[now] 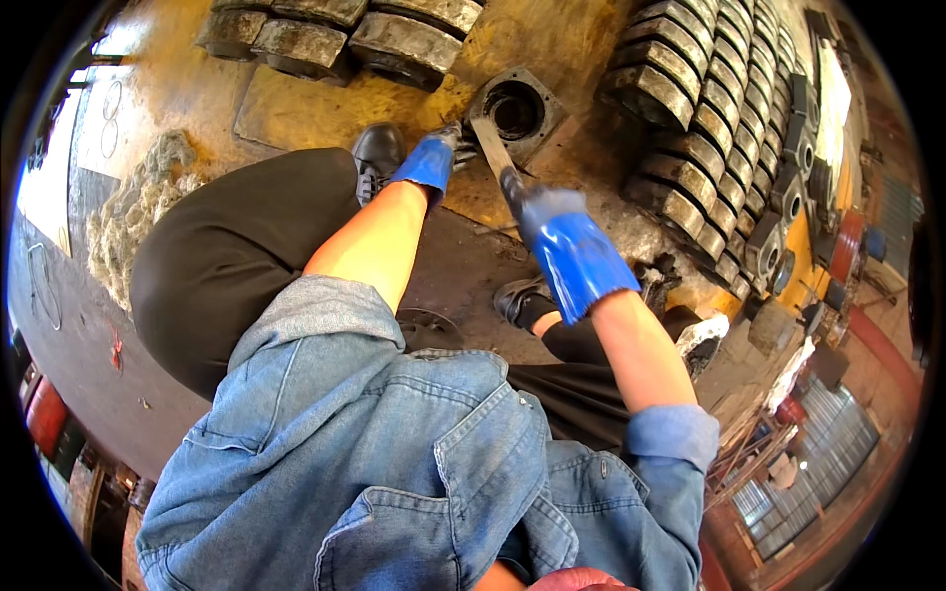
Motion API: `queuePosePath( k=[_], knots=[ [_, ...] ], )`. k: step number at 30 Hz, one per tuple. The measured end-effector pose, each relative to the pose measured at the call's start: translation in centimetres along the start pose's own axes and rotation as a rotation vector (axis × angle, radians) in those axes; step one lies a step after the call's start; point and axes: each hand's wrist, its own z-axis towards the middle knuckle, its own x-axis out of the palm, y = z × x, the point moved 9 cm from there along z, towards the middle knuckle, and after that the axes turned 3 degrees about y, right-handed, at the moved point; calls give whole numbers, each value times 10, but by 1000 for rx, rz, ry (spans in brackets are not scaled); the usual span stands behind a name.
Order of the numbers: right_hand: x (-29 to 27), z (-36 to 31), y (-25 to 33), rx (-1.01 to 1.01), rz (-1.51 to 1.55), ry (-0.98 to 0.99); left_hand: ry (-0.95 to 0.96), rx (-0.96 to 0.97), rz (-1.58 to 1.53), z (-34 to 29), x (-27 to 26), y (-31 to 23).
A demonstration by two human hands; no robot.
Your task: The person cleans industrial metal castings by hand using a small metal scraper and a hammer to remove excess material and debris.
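Observation:
A square, dirty metal block [540,138] with a round bore lies on the floor ahead of me. My right hand [550,209], in a blue glove and smeared by motion, grips the dark handle of a flat file [493,146]. The file's worn metal blade slants up to the left, its far end over the block's near left edge. My left hand [453,146], also gloved in blue with dark, soiled fingers, is at the block's left corner. Its fingers look slightly apart; whether they touch the block I cannot tell.
Stacked rows of greasy metal blocks [680,148] stand on the right, and more blocks [404,44] sit at the far left. My shoes [377,158] flank the work. A heap of fibrous rags [148,212] lies left of my knee. Bored plates [788,197] line the far right.

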Motion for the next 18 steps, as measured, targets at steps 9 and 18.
queuePosePath(
  k=[9,18],
  knots=[
    [-46,-17,-57,193,377,-403,37,139,139,14,-7,-11],
    [92,42,-103,266,1760,-246,-251,267,271,14,-13,-33]
  ],
)
